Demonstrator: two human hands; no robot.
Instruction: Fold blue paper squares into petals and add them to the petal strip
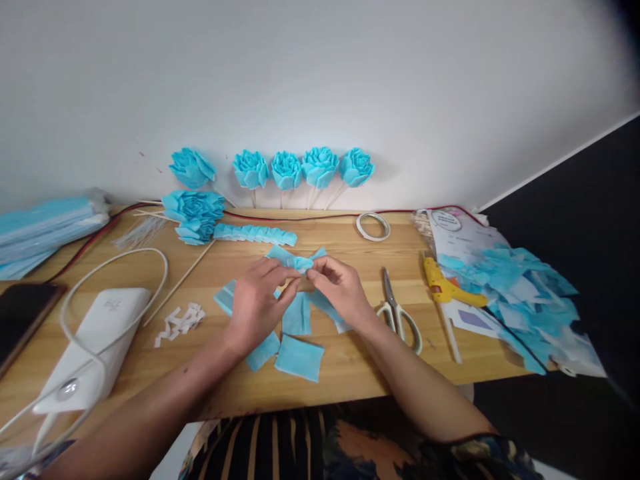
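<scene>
Near the middle of the table, my left hand (263, 293) and my right hand (343, 287) come together, fingertips pinching a small gathered piece of blue fabric (301, 264) between them. Around and beneath the hands lie several cut blue fabric squares (300, 358), some partly hidden by my fingers. Just behind, a row of folded blue petals (255, 234) stretches to the right from blue fabric flowers (194, 208) lying on the table. A pair of scissors (397, 313) with pale handles rests to the right of my right hand.
Blue flowers on sticks (320, 167) lean against the wall. On the right are a tape roll (373, 227), a yellow glue gun (445, 283) and a heap of blue scraps (530, 293). Left are white paper bits (180, 323), a stick (180, 283), a white power bank (97, 347) and a phone (25, 320).
</scene>
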